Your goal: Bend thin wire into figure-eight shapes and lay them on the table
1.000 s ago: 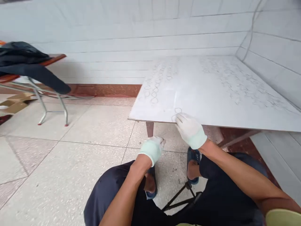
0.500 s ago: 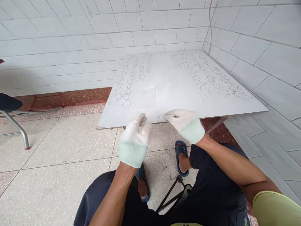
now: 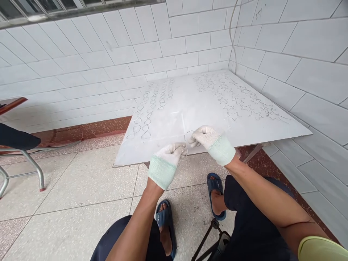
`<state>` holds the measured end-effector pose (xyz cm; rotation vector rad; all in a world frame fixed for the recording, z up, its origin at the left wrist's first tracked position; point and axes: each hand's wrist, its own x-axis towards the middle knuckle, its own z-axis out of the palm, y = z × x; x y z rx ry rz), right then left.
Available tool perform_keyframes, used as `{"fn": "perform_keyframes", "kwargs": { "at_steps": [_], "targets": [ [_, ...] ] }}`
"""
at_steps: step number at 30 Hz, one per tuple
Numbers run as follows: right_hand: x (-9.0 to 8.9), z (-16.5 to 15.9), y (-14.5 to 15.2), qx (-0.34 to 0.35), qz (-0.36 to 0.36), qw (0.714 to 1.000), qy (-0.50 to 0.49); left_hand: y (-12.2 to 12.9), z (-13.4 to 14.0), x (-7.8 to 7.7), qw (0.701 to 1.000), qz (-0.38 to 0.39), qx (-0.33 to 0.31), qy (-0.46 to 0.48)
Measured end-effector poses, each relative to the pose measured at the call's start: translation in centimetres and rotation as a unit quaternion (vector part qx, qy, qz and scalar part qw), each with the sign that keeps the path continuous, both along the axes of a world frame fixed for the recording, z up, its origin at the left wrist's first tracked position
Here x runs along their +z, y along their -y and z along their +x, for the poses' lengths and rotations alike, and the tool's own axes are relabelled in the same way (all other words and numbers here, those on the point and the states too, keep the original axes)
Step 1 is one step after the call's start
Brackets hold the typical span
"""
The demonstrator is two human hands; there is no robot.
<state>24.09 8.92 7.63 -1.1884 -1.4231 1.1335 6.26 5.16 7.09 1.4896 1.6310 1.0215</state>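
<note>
Both my hands wear white knit gloves with pale green cuffs. A thin dark bent wire (image 3: 185, 136) spans the small gap between them, above the front edge of the white board (image 3: 168, 141). My left hand (image 3: 170, 156) pinches its lower end, where a short curve shows past the fingertips. My right hand (image 3: 203, 137) is closed on the upper part, and a rounded loop shows beside its fingers. The wire's full shape is partly hidden by the gloves.
Rows of wire loops shaped like figure eights (image 3: 146, 131) lie on the board's left side. Several wire stars (image 3: 233, 115) cover its right side. White tiled walls (image 3: 190, 47) stand behind and to the right. A metal-legged stool (image 3: 32, 163) is at left.
My left hand has moved right and closed on the wire, which now stands raised between both hands. The head view has tilted up, so more wall shows.
</note>
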Motion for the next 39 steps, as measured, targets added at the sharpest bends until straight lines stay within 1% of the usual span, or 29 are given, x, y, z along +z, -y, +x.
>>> {"fn": "perform_keyframes", "kwargs": {
  "at_steps": [2,3,5,7,8,9,12,14,17,20,23,26,29,32,35,39],
  "targets": [
    [-0.5,0.4,0.0,0.013,-0.017,1.000,0.010,-0.1,-0.3,-0.5,0.999,-0.016,0.014,0.043],
    [-0.8,0.6,-0.1,0.028,-0.029,0.999,0.031,-0.1,-0.4,-0.8,0.998,-0.025,0.016,0.061],
    [-1.4,1.0,-0.2,0.064,-0.048,0.990,0.115,-0.1,-0.6,-1.5,0.997,-0.035,0.019,0.074],
    [-2.1,1.3,-0.4,0.087,-0.032,0.971,0.220,-0.2,-0.8,-2.0,0.996,-0.046,0.010,0.069],
    [-2.3,1.3,-0.5,0.088,-0.014,0.962,0.256,-0.3,-0.8,-2.2,0.997,-0.054,0.002,0.063],
    [-2.6,1.4,-0.6,0.081,0.003,0.959,0.272,-0.4,-0.9,-2.4,0.996,-0.062,-0.007,0.057],
    [-2.7,1.3,-0.6,0.070,0.016,0.971,0.226,-0.8,-0.8,-2.3,0.996,-0.070,-0.028,0.041],
    [-2.4,1.3,-0.5,0.079,0.003,0.982,0.174,-1.0,-0.5,-2.1,0.997,-0.060,-0.024,0.043],
    [-2.0,1.2,-0.4,0.082,-0.061,0.995,0.023,-0.6,0.1,-1.8,0.998,-0.033,0.009,0.055],
    [-2.2,0.7,-0.6,0.101,-0.108,0.981,-0.125,0.2,0.7,-1.7,0.996,0.006,0.062,0.060],
    [-3.1,-0.1,-0.9,0.115,-0.139,0.963,-0.199,0.8,1.2,-1.9,0.993,0.023,0.093,0.062],
    [-3.7,-0.6,-1.0,0.101,-0.158,0.958,-0.218,1.1,1.3,-2.3,0.992,0.013,0.106,0.072],
    [-3.6,-0.4,-0.8,0.075,-0.134,0.966,-0.210,1.1,1.3,-2.8,0.989,-0.002,0.118,0.085],
    [-3.2,0.2,-0.4,0.047,-0.115,0.974,-0.187,1.1,1.4,-3.3,0.989,-0.016,0.108,0.096],
    [-2.9,0.7,-0.3,0.032,-0.118,0.977,-0.174,1.2,1.7,-3.2,0.991,-0.030,0.100,0.088],
    [-2.8,0.8,-0.4,0.022,-0.111,0.978,-0.174,1.4,2.0,-2.8,0.992,-0.039,0.102,0.071]
  ]
}}
